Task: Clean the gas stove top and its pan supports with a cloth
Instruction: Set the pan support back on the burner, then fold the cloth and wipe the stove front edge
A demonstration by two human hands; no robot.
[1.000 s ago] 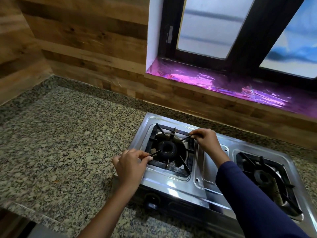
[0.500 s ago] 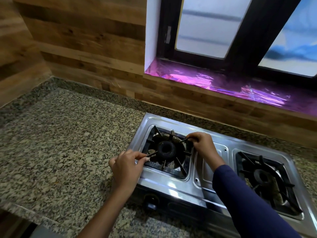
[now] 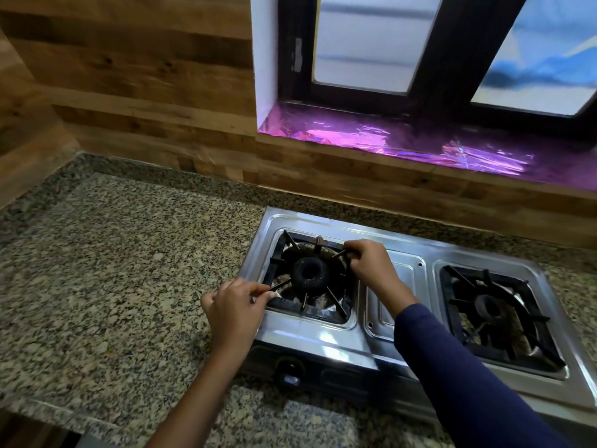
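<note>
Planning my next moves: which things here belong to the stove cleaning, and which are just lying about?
Job in hand:
stove top
left pan support, held by left hand and right hand
right pan support
No cloth in view.

Just there:
granite counter
purple foil on the sill
window

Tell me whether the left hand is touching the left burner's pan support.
Touching. The head view shows the left hand pinching the pan support at its near-left corner.
</note>
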